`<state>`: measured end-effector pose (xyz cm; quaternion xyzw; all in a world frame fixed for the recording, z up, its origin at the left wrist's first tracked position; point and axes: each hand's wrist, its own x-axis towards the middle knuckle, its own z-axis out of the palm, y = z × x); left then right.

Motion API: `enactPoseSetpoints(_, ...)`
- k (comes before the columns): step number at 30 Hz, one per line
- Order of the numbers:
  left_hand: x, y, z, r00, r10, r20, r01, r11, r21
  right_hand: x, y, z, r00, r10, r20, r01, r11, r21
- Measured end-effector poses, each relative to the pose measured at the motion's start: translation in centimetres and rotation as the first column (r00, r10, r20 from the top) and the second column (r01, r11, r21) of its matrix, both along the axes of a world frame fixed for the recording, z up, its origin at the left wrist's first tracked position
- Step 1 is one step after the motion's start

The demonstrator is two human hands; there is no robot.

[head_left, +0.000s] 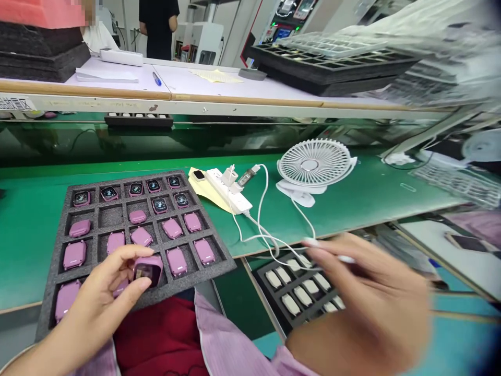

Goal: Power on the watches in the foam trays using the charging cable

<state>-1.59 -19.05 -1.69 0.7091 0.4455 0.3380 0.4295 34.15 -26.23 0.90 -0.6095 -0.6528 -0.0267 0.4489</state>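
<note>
My left hand [104, 295] grips a purple strapless smartwatch [148, 270] between thumb and fingers, its dark screen turned toward me. It is held over the near part of a grey foam tray [110, 215]. Several purple watch bodies sit in the tray's compartments; some at the back show lit screens, others lie back up. On the right, my right hand [376, 292] is blurred, with fingers pinched on a white cable end [312, 242]. Beneath that hand lies a dark tray [279, 296] of cream-coloured watch bodies, partly hidden by it.
A white power strip [238, 201] with plugs and loose white cables lies mid-bench. Beside it are a yellow paper [209, 196], a small watch [199, 176] and a white fan [313, 164]. A raised shelf [176, 83] crosses behind; a person [158, 26] stands beyond.
</note>
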Motion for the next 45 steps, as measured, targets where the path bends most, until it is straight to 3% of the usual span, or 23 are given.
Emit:
enactPoseSetpoints(3,0.2,-0.4,-1.0,0.998,-0.009,-0.062,0.028,0.953,0.301,-1.4,4.0,-2.4,0.991,0.130,-0.018,-0.131,0.982,-0.133)
enactPoseSetpoints(7,0.8,-0.7,-1.9,0.995,0.008,-0.098,0.043,0.859,0.510,-0.8,8.5,-5.9,0.987,-0.100,0.125,0.133,0.947,-0.294)
enactPoseSetpoints(9,1.3,-0.7,-2.1,0.995,0.027,-0.099,0.035,0.820,0.571,-0.4,9.0,-6.6,0.989,-0.090,0.120,0.127,0.928,-0.350)
enactPoseSetpoints(11,1.8,-0.6,-2.4,0.993,0.046,-0.106,0.028,0.796,0.604,-0.9,8.3,-6.2,1.000,-0.018,-0.004,0.016,0.946,-0.325)
enactPoseSetpoints(14,2.5,-0.6,-2.6,0.993,0.066,-0.101,0.015,0.762,0.647,-3.8,6.3,-4.4,0.959,0.155,-0.237,-0.198,0.965,-0.171)
enactPoseSetpoints(18,3.2,-0.6,-2.7,0.994,0.076,-0.085,0.005,0.715,0.699,-8.7,5.1,-2.2,0.817,0.512,-0.266,-0.545,0.836,-0.062)
enactPoseSetpoints(21,3.3,-0.5,-2.7,0.993,0.060,-0.099,0.028,0.706,0.707,-10.8,5.4,-2.0,0.760,0.597,-0.256,-0.626,0.779,-0.043)
enactPoseSetpoints(23,3.2,-0.5,-2.6,0.993,0.054,-0.102,0.034,0.710,0.703,-11.1,5.8,-2.2,0.742,0.626,-0.241,-0.656,0.752,-0.067)
enactPoseSetpoints(25,3.1,-0.6,-2.6,0.995,0.050,-0.086,0.023,0.729,0.684,-10.9,6.0,-2.4,0.694,0.686,-0.220,-0.716,0.689,-0.112)
enactPoseSetpoints(27,3.1,-0.7,-2.7,0.999,0.027,-0.036,0.000,0.809,0.587,-10.6,6.0,-2.4,0.652,0.726,-0.217,-0.757,0.639,-0.139)
enactPoseSetpoints(30,3.3,-0.9,-2.6,0.987,-0.036,0.155,0.009,0.985,0.170,-10.4,6.1,-2.6,0.683,0.701,-0.206,-0.730,0.665,-0.157)
enactPoseSetpoints(32,3.7,-0.9,-2.5,0.948,-0.026,0.319,0.068,0.990,-0.122,-10.7,6.2,-3.0,0.726,0.667,-0.165,-0.687,0.705,-0.176)
enactPoseSetpoints(34,4.1,-0.9,-2.5,0.910,0.004,0.415,0.112,0.960,-0.255,-11.1,6.3,-3.7,0.768,0.630,-0.116,-0.639,0.742,-0.202)
enactPoseSetpoints(38,4.6,-0.8,-3.3,0.927,0.061,0.371,0.025,0.974,-0.224,-11.8,6.4,-4.8,0.829,0.555,-0.068,-0.556,0.807,-0.200)
enactPoseSetpoints(45,4.9,-0.8,-4.3,0.969,0.195,0.149,-0.192,0.981,-0.034,-12.3,6.3,-5.0,0.845,0.527,-0.089,-0.534,0.821,-0.201)
